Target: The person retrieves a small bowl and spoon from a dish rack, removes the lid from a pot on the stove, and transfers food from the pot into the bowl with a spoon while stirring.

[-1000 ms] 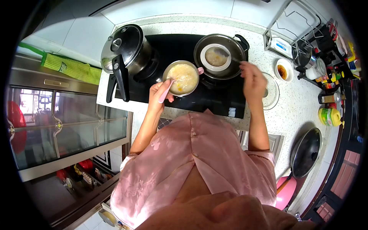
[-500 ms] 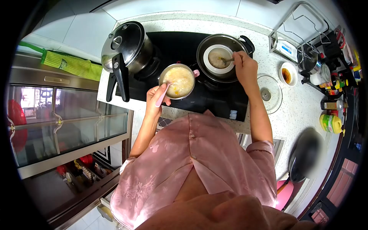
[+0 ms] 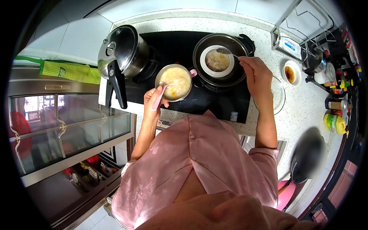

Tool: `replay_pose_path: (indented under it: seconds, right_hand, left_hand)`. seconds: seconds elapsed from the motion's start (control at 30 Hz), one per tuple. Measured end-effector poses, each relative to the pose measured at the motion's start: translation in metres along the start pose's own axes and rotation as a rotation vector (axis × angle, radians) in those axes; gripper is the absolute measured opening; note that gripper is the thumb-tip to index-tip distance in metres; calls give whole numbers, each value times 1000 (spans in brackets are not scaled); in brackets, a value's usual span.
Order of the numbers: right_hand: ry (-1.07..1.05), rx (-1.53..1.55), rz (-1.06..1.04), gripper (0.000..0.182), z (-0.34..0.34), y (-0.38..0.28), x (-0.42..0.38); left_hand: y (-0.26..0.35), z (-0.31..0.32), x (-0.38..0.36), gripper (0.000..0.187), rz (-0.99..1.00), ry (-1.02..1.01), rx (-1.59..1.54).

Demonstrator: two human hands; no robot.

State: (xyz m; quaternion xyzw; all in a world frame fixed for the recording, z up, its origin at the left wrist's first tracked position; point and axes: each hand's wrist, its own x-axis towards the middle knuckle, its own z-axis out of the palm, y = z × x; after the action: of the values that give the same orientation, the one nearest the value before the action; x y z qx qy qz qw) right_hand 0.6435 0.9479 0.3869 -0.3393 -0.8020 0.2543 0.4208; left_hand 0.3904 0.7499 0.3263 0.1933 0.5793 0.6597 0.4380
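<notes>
My left hand (image 3: 152,97) is closed on a pink spoon (image 3: 157,101) at the near left rim of a steel cup (image 3: 157,78) with a pink handle. The spoon's tip dips into pale porridge (image 3: 178,78) in the cup; some fingers are hidden below it. Over a dark pot (image 3: 240,48), my right hand (image 3: 256,71) pinches the handle of a metal spoon (image 3: 223,50). That spoon's head is over the far side of a white bowl (image 3: 203,66) standing inside the pot. Lumpy, pale food (image 3: 217,62) is in the bowl.
A pressure cooker (image 3: 126,57) stands left on the black cooktop (image 3: 214,105), its handle pointing towards me. Right of the pot are a glass lid (image 3: 279,97), a small white bowl (image 3: 286,78) with brown sauce, a wire rack (image 3: 303,15) and several bottles (image 3: 334,123).
My right hand has drawn back to the right, lifting the metal spoon out of the food to the bowl's far side. My left hand stays at the cup.
</notes>
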Motion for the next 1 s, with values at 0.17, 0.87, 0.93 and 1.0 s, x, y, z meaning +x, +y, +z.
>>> replay_pose_path:
  seconds: [0.17,0.87,0.93,1.0]
  right_hand:
    - [-102,-113,-214,9,19,10,3]
    - [-90,439,611,28,36,49,7]
    - [-25,433,582,25,33,44,5]
    - [-3,434,553,24,31,41,4]
  left_hand:
    - [1,1,4,31,3,0,-3]
    - [0,-5,5,32,10,8,-37]
    - [1,-4,5,32,-4,14,-41]
    - [0,-4,6,32,-3,5,-45]
